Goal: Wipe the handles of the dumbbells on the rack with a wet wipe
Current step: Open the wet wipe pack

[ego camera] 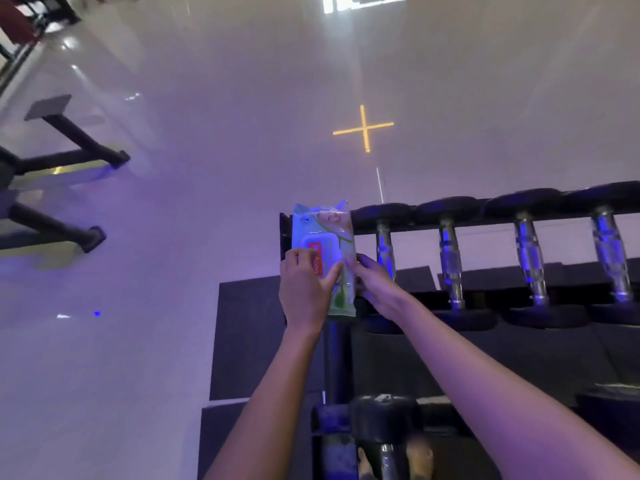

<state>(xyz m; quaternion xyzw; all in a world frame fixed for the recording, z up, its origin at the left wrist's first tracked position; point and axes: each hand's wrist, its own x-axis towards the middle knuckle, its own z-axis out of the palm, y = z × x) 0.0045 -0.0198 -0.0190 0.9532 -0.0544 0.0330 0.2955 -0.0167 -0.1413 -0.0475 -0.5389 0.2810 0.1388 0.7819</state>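
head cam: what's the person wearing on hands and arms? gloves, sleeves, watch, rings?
Nothing worn that shows. The left hand and right hand are ungloved, no rings visible. The left forearm and right forearm are bare to the frame edge: no sleeves, no watch or band at either wrist.

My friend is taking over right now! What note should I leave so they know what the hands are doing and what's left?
Left hand: grips the front of the wet wipe pack, at its red label.
Right hand: holds the pack's right edge.
Where: the pack is held up in front of the left end of the rack, beside the top row of dumbbells.
Done: pack in hand; no wipe is out yet.
Left: pull out a wipe, then wipe each shiny handle along the row, then probably the lower dumbbell.
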